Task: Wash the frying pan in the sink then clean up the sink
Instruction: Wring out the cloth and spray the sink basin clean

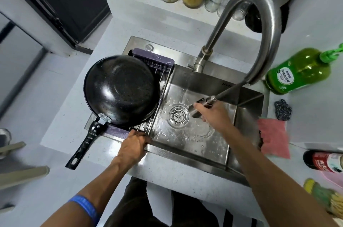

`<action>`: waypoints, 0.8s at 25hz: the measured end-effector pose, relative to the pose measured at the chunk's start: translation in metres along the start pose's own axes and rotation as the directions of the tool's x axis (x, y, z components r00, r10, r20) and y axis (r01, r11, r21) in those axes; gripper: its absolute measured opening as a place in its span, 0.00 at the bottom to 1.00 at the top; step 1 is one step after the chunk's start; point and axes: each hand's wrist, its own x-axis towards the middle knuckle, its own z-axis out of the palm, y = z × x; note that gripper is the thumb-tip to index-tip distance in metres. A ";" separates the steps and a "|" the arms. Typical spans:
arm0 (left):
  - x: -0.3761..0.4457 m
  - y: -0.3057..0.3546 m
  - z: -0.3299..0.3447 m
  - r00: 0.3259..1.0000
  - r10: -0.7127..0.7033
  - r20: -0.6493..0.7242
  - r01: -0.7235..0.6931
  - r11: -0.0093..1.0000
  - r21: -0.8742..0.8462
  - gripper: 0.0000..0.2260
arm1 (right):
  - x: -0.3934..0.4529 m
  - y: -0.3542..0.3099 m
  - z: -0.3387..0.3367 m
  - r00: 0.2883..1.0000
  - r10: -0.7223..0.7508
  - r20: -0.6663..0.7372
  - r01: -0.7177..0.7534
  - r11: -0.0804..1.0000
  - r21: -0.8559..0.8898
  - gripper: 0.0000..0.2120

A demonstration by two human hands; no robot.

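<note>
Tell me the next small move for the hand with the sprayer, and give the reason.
Probably sweep the pull-out sprayer head held in the right hand along the sink floor toward the drain. The frying pan already sits upside down on the rack, so the sink is what remains, and water and droplets lie across its floor. The left hand grips the rack's near end.

A single wide-angle camera on the person's head looks steeply down from close above. It faces the rectangular stainless-steel sink [194, 145] set in the pale grey tabletop [78, 115].
</note>
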 end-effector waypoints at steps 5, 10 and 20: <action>0.004 -0.004 0.005 0.999 0.013 -0.029 -0.013 1.000 0.018 0.10 | -0.005 0.003 0.003 1.000 -0.007 0.010 0.007 1.000 -0.002 0.09; 0.006 -0.006 0.008 0.998 0.053 -0.037 -0.051 0.997 0.050 0.12 | 0.004 0.000 -0.006 0.994 0.073 0.086 -0.079 0.995 0.065 0.11; 0.012 -0.012 0.019 1.000 -0.018 -0.014 0.019 1.000 0.020 0.10 | 0.016 -0.008 -0.009 0.992 0.057 0.117 -0.061 0.998 0.029 0.12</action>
